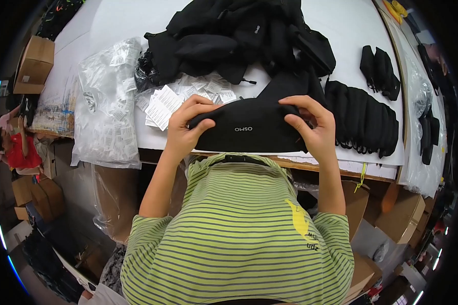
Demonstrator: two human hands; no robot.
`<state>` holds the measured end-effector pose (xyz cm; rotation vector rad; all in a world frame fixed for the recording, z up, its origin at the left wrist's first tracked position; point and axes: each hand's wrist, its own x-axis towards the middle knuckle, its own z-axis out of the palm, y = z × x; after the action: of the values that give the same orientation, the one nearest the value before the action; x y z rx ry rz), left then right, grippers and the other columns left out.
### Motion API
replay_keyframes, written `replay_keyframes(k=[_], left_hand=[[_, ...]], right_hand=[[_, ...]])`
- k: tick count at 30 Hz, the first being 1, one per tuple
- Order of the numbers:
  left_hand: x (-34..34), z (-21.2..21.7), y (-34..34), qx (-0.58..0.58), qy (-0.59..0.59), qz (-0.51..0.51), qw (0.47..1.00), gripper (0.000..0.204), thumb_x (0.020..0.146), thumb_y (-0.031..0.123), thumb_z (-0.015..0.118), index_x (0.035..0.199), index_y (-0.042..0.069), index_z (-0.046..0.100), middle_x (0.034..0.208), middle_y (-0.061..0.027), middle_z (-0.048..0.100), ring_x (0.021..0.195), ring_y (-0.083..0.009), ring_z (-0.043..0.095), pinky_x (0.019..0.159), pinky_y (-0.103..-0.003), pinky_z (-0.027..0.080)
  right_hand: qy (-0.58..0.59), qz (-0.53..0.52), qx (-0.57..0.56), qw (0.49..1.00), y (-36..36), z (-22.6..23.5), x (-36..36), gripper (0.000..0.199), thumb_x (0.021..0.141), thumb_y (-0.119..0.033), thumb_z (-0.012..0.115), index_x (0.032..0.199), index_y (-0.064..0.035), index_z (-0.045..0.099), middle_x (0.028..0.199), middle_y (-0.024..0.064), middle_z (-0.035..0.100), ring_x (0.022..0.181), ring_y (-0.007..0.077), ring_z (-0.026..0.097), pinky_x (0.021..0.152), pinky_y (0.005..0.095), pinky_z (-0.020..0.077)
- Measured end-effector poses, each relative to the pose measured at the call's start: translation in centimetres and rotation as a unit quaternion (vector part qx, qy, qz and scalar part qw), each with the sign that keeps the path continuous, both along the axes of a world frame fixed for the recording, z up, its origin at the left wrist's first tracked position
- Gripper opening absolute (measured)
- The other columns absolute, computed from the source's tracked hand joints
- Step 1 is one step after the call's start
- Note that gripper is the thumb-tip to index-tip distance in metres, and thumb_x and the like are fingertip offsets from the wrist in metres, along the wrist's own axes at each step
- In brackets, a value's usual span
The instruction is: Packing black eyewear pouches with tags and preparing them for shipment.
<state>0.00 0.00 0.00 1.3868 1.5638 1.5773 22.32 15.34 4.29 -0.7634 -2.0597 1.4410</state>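
Black pouch [252,129] (both hands' grip)

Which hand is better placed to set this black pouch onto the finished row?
Right, probably. The right hand grips the black pouch at the end nearest the row of black pouches. The left hand holds the far end, beside the paper tags.

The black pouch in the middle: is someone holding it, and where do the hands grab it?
Yes. Both hands hold the black fabric pouch by its upper corners: left hand, right hand.
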Motion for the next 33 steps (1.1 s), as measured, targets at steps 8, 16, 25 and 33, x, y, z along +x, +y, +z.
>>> replay_keyframes(k=[8, 16, 25, 33], left_hand=[[0.0, 0.6, 0.8, -0.016, 0.042, -0.064, 0.997, 0.025, 0.076, 0.022, 0.071, 0.086, 0.0, 0.067, 0.084, -0.0065, 0.054, 0.079, -0.019, 0.053, 0.072, -0.027, 0.041], [2.0, -0.2, 1.4, -0.107, 0.043, -0.097, 0.989, 0.047, 0.088, 0.029, 0.056, 0.127, 0.004, 0.05, 0.134, -0.0109, 0.033, 0.097, -0.0205, 0.054, 0.079, -0.031, 0.048], [-6.4, -4.7, -2.6, -0.159, 0.082, 0.173, 0.969, 0.029, 0.093, 0.015, 0.052, 0.119, 0.004, 0.052, 0.128, -0.0092, 0.041, 0.097, -0.019, 0.056, 0.08, -0.03, 0.048], [-7.5, -5.1, -3.2, -0.172, 0.021, 0.176, 0.969, 0.029, 0.092, 0.016, 0.054, 0.119, 0.005, 0.051, 0.123, -0.0072, 0.049, 0.095, -0.0171, 0.058, 0.077, -0.028, 0.048]], right_hand=[[0.062, 0.071, 0.079, 0.992, 1.3, -1.5, 2.4, 0.014, 0.08, -0.008, 0.066, 0.092, -0.0003, 0.066, 0.087, 0.0071, 0.067, 0.076, 0.0121, 0.061, 0.067, 0.023, 0.0468], [-0.071, -0.035, -0.144, 0.986, 3.8, -2.8, 12.0, 0.022, 0.084, -0.012, 0.066, 0.103, -0.0021, 0.065, 0.085, 0.0009, 0.064, 0.072, 0.0055, 0.057, 0.064, 0.0206, 0.0463], [-0.029, -0.641, 0.194, 0.742, 11.9, -4.9, 34.8, 0.03, 0.086, -0.015, 0.063, 0.115, -0.0058, 0.061, 0.101, 0.0078, 0.065, 0.08, 0.014, 0.064, 0.067, 0.0261, 0.0524], [-0.267, -0.686, 0.217, 0.641, 22.3, -12.6, 40.8, 0.059, 0.069, -0.024, 0.067, 0.122, -0.0027, 0.054, 0.108, 0.0194, 0.055, 0.109, 0.0342, 0.051, 0.094, 0.0396, 0.0414]])
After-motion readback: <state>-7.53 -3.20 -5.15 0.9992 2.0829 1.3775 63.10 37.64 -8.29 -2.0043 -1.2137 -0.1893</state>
